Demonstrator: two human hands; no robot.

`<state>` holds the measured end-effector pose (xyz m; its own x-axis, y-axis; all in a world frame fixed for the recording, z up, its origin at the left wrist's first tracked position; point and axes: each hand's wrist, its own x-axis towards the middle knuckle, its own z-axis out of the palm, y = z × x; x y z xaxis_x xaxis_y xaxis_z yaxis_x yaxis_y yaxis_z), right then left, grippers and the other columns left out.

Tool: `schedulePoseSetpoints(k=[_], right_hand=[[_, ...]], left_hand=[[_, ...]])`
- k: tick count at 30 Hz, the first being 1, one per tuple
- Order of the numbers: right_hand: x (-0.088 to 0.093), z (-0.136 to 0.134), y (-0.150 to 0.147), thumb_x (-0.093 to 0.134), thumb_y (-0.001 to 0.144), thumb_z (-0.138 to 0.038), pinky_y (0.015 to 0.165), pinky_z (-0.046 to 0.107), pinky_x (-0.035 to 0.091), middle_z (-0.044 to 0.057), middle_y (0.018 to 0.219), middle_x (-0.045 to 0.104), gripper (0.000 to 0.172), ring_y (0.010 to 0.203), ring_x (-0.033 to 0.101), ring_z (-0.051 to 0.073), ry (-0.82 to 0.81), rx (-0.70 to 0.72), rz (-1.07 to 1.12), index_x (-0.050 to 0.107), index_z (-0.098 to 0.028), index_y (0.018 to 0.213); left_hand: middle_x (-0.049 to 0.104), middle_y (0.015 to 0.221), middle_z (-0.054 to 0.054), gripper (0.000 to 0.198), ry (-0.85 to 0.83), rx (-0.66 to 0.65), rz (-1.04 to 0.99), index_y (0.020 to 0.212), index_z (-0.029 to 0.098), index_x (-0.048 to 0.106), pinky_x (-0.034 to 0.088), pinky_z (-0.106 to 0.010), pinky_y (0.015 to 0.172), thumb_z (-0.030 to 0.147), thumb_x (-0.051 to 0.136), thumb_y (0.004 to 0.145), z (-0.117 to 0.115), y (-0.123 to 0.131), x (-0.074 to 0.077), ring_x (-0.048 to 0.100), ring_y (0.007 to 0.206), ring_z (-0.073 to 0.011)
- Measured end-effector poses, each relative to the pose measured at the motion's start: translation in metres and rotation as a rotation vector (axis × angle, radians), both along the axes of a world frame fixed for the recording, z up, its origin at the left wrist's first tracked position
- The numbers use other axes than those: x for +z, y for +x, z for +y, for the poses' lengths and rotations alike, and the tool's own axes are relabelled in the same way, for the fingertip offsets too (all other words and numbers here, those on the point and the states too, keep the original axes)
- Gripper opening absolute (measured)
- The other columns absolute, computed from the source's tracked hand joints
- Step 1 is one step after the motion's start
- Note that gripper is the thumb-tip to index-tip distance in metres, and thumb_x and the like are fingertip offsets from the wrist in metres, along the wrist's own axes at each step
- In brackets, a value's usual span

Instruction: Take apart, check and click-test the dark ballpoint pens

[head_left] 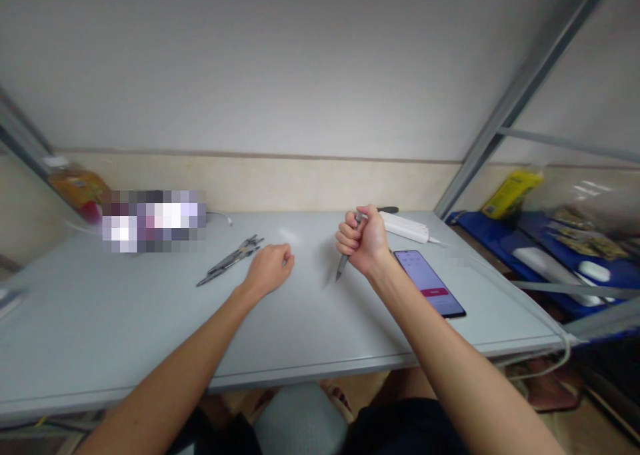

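My right hand point(361, 238) is raised a little above the desk, its fingers wrapped round a grey pen point(343, 267). The pen's tip points down toward the desktop, and the thumb lies at its upper end. My left hand point(270, 268) rests on the desk, curled into a loose fist with nothing seen in it. Just left of that fist lies a bunch of several dark and clear pens point(230, 262), side by side on the desktop.
On the pale desk point(300, 335), a phone point(433, 285) with its screen lit lies beside my right forearm. Behind it are a white power strip point(405, 227) and its cable. A bottle of amber liquid point(75, 183) stands back left. A blue shelf point(540, 242) adjoins on the right.
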<state>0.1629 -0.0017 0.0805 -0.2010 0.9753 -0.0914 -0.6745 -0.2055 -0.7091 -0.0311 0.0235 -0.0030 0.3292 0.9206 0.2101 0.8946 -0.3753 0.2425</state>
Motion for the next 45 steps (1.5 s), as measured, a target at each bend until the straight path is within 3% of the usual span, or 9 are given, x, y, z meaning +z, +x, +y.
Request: schedulePoseSetpoints(k=[8, 16, 23, 30, 38, 45], right_hand=[[-0.0027, 0.0024, 0.0018, 0.040, 0.078, -0.056, 0.031, 0.017, 0.015, -0.010, 0.039, 0.019, 0.043, 0.032, 0.016, 0.006, 0.006, -0.002, -0.014, 0.037, -0.021, 0.054], [-0.0016, -0.0014, -0.0018, 0.031, 0.080, -0.033, 0.030, 0.018, 0.007, -0.009, 0.035, 0.015, 0.035, 0.032, 0.006, 0.006, -0.051, -0.078, -0.057, 0.029, -0.021, 0.047], [0.0020, -0.0030, -0.0014, 0.033, 0.081, -0.054, 0.030, 0.017, 0.006, -0.010, 0.036, 0.015, 0.047, 0.033, 0.006, 0.006, -0.026, -0.062, -0.051, 0.028, -0.021, 0.048], [0.0003, -0.0023, -0.0028, 0.030, 0.083, -0.048, 0.030, 0.017, 0.008, -0.009, 0.038, 0.015, 0.043, 0.034, 0.006, 0.006, -0.021, 0.006, -0.031, 0.030, -0.021, 0.049], [-0.0001, -0.0026, -0.0027, 0.030, 0.077, -0.033, 0.030, 0.018, 0.007, -0.009, 0.037, 0.014, 0.032, 0.034, 0.005, 0.007, -0.023, -0.046, -0.059, 0.028, -0.021, 0.047], [0.0030, -0.0038, -0.0037, 0.030, 0.080, -0.041, 0.030, 0.017, 0.007, -0.010, 0.038, 0.014, 0.037, 0.035, 0.004, 0.006, -0.017, -0.049, -0.049, 0.029, -0.021, 0.048]], left_hand=[[0.062, 0.069, -0.004, 0.019, 0.020, -0.009, 0.018, 0.072, 0.019, 0.056, 0.036, -0.028, 0.066, 0.027, 0.042, 0.083, 0.0015, -0.0013, -0.0020, 0.057, 0.071, -0.0182], [0.062, 0.069, -0.004, 0.019, 0.038, -0.018, 0.018, 0.072, 0.020, 0.055, 0.035, -0.028, 0.064, 0.027, 0.042, 0.083, 0.0015, -0.0016, -0.0036, 0.057, 0.069, -0.0185], [0.061, 0.068, -0.004, 0.019, 0.034, -0.023, 0.021, 0.070, 0.019, 0.054, 0.035, -0.028, 0.064, 0.026, 0.041, 0.083, 0.0017, -0.0018, -0.0025, 0.056, 0.069, -0.0185], [0.062, 0.069, -0.004, 0.020, 0.035, -0.009, 0.044, 0.072, 0.018, 0.055, 0.034, -0.027, 0.063, 0.027, 0.041, 0.084, 0.0013, -0.0015, -0.0029, 0.056, 0.069, -0.0176], [0.062, 0.070, -0.004, 0.020, 0.027, -0.007, 0.045, 0.073, 0.019, 0.056, 0.035, -0.027, 0.064, 0.027, 0.042, 0.084, 0.0009, -0.0004, -0.0010, 0.056, 0.070, -0.0176], [0.062, 0.069, -0.004, 0.019, 0.057, -0.025, 0.040, 0.072, 0.019, 0.055, 0.035, -0.027, 0.063, 0.027, 0.042, 0.083, 0.0024, -0.0020, -0.0052, 0.056, 0.068, -0.0173]])
